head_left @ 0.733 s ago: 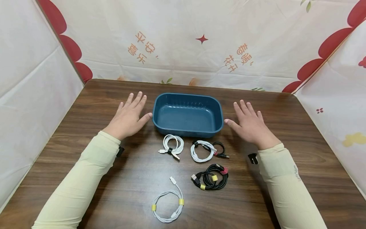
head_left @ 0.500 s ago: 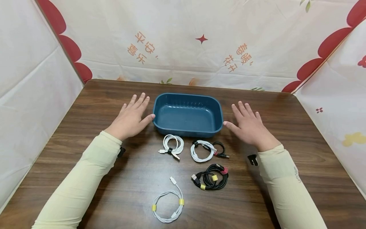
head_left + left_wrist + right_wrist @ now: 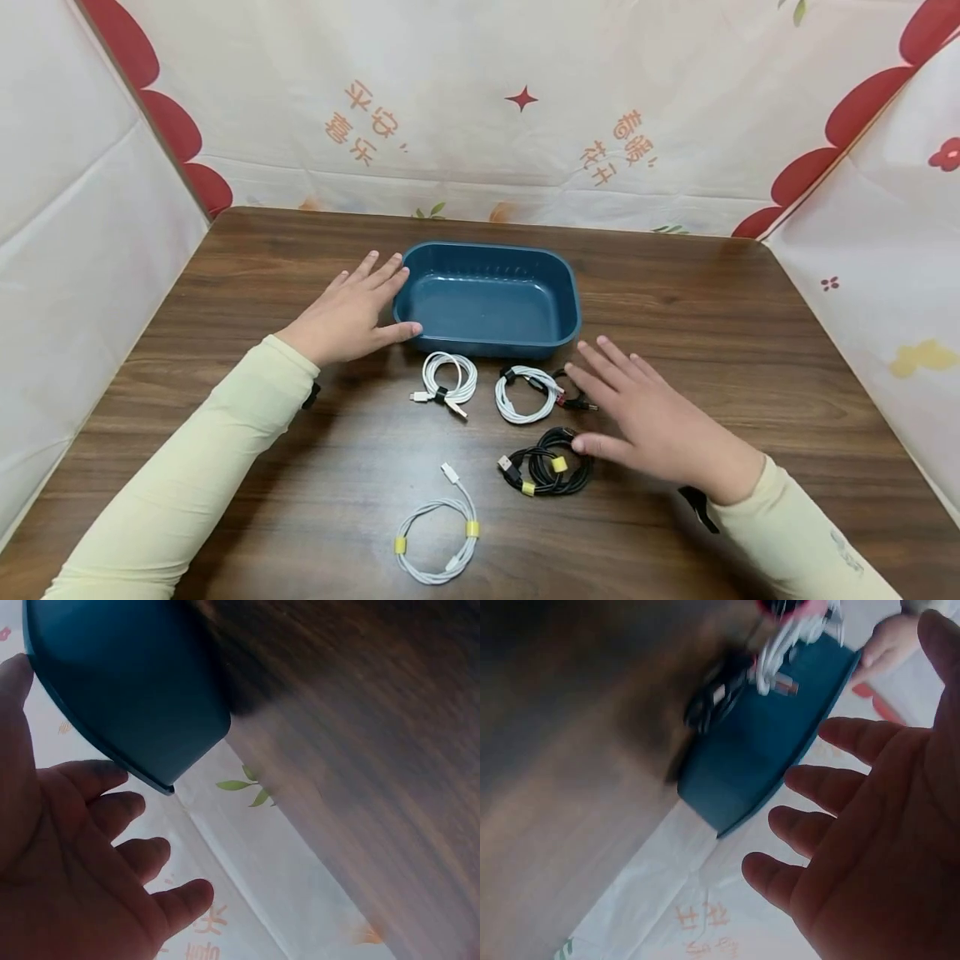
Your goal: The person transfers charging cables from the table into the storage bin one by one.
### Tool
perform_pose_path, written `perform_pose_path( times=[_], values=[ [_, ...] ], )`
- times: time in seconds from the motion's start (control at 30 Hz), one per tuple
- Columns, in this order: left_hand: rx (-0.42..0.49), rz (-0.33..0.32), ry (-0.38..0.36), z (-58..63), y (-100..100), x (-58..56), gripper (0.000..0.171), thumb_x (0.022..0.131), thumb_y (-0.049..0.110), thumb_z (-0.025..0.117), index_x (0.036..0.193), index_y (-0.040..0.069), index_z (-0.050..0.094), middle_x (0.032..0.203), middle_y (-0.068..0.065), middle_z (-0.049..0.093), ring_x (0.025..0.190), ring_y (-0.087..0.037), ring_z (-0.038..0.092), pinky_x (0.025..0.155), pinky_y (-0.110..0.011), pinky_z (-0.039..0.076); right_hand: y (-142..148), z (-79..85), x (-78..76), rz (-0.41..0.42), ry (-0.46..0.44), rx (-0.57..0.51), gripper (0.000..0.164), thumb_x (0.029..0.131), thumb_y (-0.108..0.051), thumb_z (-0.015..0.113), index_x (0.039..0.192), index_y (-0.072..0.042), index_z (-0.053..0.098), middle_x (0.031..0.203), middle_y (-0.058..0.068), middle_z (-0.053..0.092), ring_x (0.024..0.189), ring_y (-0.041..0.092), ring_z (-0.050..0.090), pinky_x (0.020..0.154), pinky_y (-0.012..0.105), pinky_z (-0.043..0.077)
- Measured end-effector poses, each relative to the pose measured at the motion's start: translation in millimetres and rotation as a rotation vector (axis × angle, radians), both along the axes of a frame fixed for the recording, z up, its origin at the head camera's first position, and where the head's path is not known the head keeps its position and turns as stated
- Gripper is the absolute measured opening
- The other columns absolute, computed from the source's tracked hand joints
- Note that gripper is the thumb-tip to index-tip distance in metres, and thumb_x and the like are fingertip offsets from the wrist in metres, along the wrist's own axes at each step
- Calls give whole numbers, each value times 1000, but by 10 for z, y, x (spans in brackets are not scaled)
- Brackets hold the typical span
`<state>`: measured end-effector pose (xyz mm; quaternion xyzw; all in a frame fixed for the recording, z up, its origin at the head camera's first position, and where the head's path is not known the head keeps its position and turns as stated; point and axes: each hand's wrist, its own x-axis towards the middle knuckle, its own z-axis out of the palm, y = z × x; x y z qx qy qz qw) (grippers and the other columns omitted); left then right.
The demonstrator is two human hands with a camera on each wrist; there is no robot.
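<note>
My left hand [image 3: 348, 317] is at the left end of the blue plastic basin [image 3: 480, 310], fingers spread. Its thumb and index fingertip meet the basin's rim in the left wrist view; how firmly they touch I cannot tell. My right hand [image 3: 645, 417], fingers extended, hovers beside the coiled black USB cable [image 3: 551, 488], its thumb overlapping that coil's right edge in the head view. Its fingertips partly cover a small black cable [image 3: 579, 405]. Left of that lies a coiled white cable [image 3: 517, 417]. Both palms hold nothing.
Another coiled white cable [image 3: 467, 387] with a black tie lies before the basin. Nearest the front is a white cable with yellow ties [image 3: 427, 578]. All rest on the brown wooden table [image 3: 300, 517]. Printed white cloth [image 3: 450, 125] closes off the back and sides.
My right hand has moved from beside the basin's right end toward the front, over near the black cables. My left hand has shifted slightly right, onto the basin's left edge.
</note>
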<state>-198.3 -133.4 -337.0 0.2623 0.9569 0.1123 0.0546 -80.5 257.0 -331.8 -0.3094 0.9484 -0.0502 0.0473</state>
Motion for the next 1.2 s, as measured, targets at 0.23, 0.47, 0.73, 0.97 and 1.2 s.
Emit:
perform_pose_path(
  times=[0.23,0.47,0.73,0.97,1.2],
  values=[
    [-38,-48,-22,16,-44,-8,96,91,74,44,157,6,26,165,-9,13,151,-32,-1,116,-57,16,-47,-84,243,53,-31,23,84,89,-69,56,152,-16,43,162,12,25,149,36,14,111,62,24],
    [-14,-74,-23,-5,-42,-25,97,92,72,48,156,3,26,164,-12,14,151,-34,1,117,-50,19,-77,-170,287,78,-44,48,92,85,-73,57,154,-15,39,164,11,20,150,37,11,112,61,24],
    [-21,-65,-30,-19,-25,-30,98,91,73,45,157,4,23,165,-11,11,151,-33,3,118,-49,18,-93,-276,259,114,4,44,104,78,-75,65,154,-10,38,164,15,15,149,38,11,111,61,27],
    [-8,-74,-33,-22,-14,-23,98,92,72,48,157,3,23,165,-12,12,150,-34,5,117,-50,20,-95,-298,232,108,-12,11,99,73,-72,72,145,-8,49,163,17,18,149,39,12,109,62,29],
    [-10,-66,-34,-3,-5,-5,98,92,72,47,157,4,23,165,-11,11,151,-33,5,117,-50,20,-89,-285,230,105,-69,16,102,73,-71,73,151,-12,43,165,15,13,150,37,6,111,62,26]
  ],
)
